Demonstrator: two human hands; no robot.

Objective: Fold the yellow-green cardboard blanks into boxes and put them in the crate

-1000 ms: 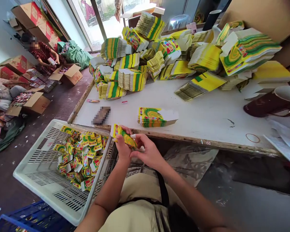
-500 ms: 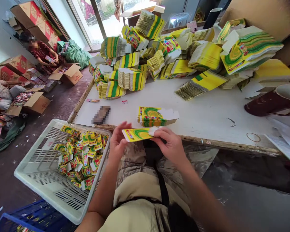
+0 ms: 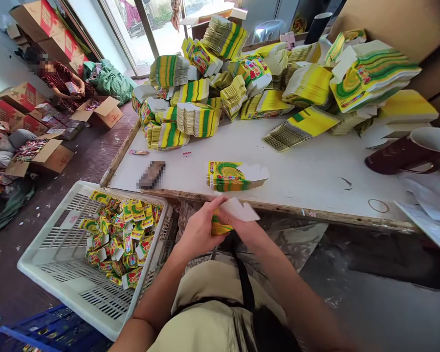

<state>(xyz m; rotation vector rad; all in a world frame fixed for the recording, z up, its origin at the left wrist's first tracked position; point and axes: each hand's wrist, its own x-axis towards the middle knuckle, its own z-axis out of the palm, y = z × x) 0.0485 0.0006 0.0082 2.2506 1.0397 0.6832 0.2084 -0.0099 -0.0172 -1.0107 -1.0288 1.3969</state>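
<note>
Between my hands, just off the table's front edge, is a yellow and green cardboard box (image 3: 222, 228) with a white flap standing out to the right. My left hand (image 3: 201, 226) grips its left side, fingers wrapped over the top. At the right end, my right hand (image 3: 244, 231) closes on the box below the flap; part of the fingers is hidden. A stack of flat printed boxes (image 3: 227, 177) lies on the table right beyond my hands. To my left, a white plastic crate (image 3: 71, 283) holds many small folded boxes (image 3: 121, 239).
Bundles of flat cartons (image 3: 198, 120) cover the back of the white table (image 3: 297, 181). A dark mug (image 3: 399, 154) stands at the right, and a blurred phone-like object (image 3: 152, 174) lies at the left. A blue crate (image 3: 55, 327) sits below. A person (image 3: 64, 85) sits among cartons.
The flat box has turned and opened up between my hands, its white flap now showing. My left hand moved right and both hands came together.
</note>
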